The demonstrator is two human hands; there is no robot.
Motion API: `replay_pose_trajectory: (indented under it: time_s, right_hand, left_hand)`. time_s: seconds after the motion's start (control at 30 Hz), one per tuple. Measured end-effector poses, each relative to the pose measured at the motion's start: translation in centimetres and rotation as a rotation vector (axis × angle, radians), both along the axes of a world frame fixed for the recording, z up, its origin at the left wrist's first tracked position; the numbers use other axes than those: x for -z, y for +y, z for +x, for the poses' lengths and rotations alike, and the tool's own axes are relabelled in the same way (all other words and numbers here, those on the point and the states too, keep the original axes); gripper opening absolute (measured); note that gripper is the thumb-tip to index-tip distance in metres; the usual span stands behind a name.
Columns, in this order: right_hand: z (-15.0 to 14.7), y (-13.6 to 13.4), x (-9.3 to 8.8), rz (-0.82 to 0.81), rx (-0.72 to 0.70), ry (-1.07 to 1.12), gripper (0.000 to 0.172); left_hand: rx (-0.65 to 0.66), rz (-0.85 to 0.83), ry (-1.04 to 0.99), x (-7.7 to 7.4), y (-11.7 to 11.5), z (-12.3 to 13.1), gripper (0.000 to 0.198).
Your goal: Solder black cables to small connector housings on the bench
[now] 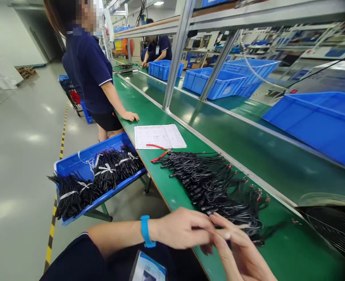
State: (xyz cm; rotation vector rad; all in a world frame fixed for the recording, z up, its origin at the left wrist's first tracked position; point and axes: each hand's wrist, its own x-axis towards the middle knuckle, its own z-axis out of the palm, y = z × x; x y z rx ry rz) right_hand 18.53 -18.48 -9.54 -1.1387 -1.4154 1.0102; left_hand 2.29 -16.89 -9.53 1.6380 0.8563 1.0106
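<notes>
Left hand (179, 228) and right hand (245, 248) touch fingertips, can't tell what's gripped; I'd avoid snagging those black cables (203, 177).

Bench (137, 93): green, smooth, glossy top. Cables (210, 181): black plastic-looking sheathing, slight sheen. Tray (86, 156): smooth blue plastic. Upright (176, 58): bare, satin metal. Sheets (160, 134): matt paper. Pliers (159, 157): red plastic-looking grips. Wristband (145, 230): smooth, rubbery-looking. Sleeve (78, 257): matt dark cloth. Floor (23, 156): smooth, reflective.
</notes>
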Motion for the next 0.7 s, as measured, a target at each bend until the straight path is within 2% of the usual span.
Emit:
replay_pose_trajectory:
  time_s: [0.07,0.1,0.17,0.2,0.23,0.27,0.33,0.43,0.5,0.57,0.7]
  right_hand:
    - [-0.1,0.6,0.3,-0.055,-0.07,-0.045,0.03]
    - [0.1,1.0,0.7,-0.085,-0.071,-0.066,0.033]
    - [0.8,1.7,1.6,-0.146,-0.038,-0.105,0.039]
    - [1.1,2.0,2.1,-0.168,-0.021,-0.118,0.041]
    - [1.5,2.1,2.6,-0.183,-0.009,-0.127,0.042]
    - [1.7,2.3,3.0,-0.197,-0.006,-0.133,0.043]
    - [2.1,2.4,3.8,-0.214,-0.016,-0.138,0.047]
    - [2.3,2.7,4.9,-0.242,-0.034,-0.131,0.052]
    - [2.3,2.9,5.6,-0.266,-0.051,-0.121,0.054]
    - [2.3,3.1,6.2,-0.283,-0.069,-0.12,0.055]
    - [2.4,3.3,7.2,-0.273,-0.064,-0.145,0.056]
  left_hand:
    - [-0.263,0.048,0.155,-0.4,-0.1,-4.6,0.038]
    - [-0.442,0.109,0.274,-0.7,-0.1,-7.7,0.038]
    - [-0.885,0.178,0.577,-1.5,-0.2,-14.8,0.036]
    - [-1.101,0.129,0.778,-2.0,-0.5,-18.5,0.038]
    - [-1.252,0.026,0.996,-2.5,-0.9,-22.1,0.04]
    - [-1.342,-0.043,1.072,-2.8,-1.6,-25.3,0.042]
    - [-1.445,-0.171,1.169,-3.1,-3.3,-30.3,0.044]
    - [-1.468,-0.407,1.259,-2.1,-6.3,-33.9,0.039]
    - [-1.422,-0.533,1.301,-0.7,-7.7,-34.3,0.036]
    - [-1.376,-0.585,1.339,0.9,-8.1,-33.7,0.039]
    - [-1.279,-0.559,1.388,3.9,-6.7,-30.7,0.059]
